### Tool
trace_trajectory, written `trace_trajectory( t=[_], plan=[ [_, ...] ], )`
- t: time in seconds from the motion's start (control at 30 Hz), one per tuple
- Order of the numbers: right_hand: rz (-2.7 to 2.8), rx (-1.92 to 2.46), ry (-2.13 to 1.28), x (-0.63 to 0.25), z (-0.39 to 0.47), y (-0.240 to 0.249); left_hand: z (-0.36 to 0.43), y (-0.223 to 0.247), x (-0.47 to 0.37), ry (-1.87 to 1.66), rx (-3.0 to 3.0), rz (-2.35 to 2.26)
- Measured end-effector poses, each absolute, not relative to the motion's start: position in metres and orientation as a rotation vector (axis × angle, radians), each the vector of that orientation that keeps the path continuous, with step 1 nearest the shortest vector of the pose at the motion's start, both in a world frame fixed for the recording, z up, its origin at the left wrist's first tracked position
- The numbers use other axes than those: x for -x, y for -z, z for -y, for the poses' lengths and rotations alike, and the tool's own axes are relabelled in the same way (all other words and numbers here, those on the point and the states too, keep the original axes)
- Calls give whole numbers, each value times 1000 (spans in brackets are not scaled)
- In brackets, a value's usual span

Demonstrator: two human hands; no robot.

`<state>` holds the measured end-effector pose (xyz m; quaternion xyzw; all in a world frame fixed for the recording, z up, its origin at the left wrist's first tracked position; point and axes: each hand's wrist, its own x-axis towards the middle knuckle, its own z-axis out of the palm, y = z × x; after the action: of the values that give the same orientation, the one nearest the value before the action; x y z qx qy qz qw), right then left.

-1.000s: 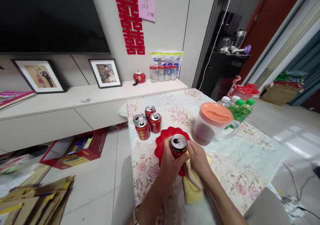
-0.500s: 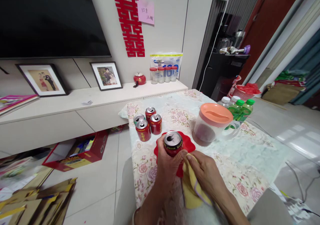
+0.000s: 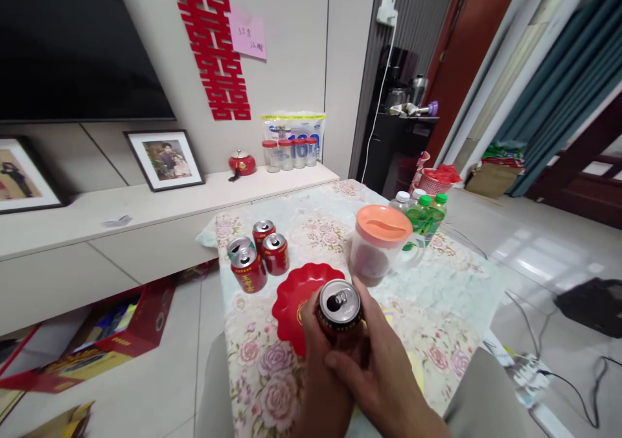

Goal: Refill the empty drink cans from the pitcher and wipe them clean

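An opened dark red can (image 3: 339, 305) is upright between my two hands, over the right edge of a red scalloped plate (image 3: 296, 295). My left hand (image 3: 321, 367) wraps its left side. Against its right side is my right hand (image 3: 383, 360), with fingers curled round it. Part of a yellow cloth (image 3: 416, 370) shows beyond my right hand, on the floral tablecloth (image 3: 279, 386). Several opened cans, among them a red one (image 3: 249, 273), stand together left of the plate.
A clear pitcher with an orange lid (image 3: 383, 225) stands behind my right hand. Bottles with green caps (image 3: 425, 214) are beyond it. Lidded jars (image 3: 291, 155) and a framed photo (image 3: 165, 159) stand on the white cabinet (image 3: 223, 198). A power strip (image 3: 527, 373) lies at the lower right.
My right hand has let go of the yellow cloth and now holds the can alongside my left. The view has turned right, and more of the red plate shows.
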<state>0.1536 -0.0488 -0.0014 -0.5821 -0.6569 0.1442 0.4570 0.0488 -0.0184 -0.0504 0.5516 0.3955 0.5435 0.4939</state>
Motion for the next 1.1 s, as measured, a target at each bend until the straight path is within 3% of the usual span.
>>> trace_trajectory(
  t=[0.3, 0.57, 0.87, 1.1],
  plan=[
    [1243, 1524, -298, -196, 83, -3, 52, 67, -73, -1267, -1577, -910],
    [835, 1535, -247, -272, 79, -19, 44, 120, -88, -1050, -2473, -653],
    [830, 1674, -128, -400, -6, 46, 48, 134, -105, -1524, -2614, -832],
    [840, 1730, -62, -454, -49, 77, 40, 147, -108, -1597, -2757, -862]
  ],
)
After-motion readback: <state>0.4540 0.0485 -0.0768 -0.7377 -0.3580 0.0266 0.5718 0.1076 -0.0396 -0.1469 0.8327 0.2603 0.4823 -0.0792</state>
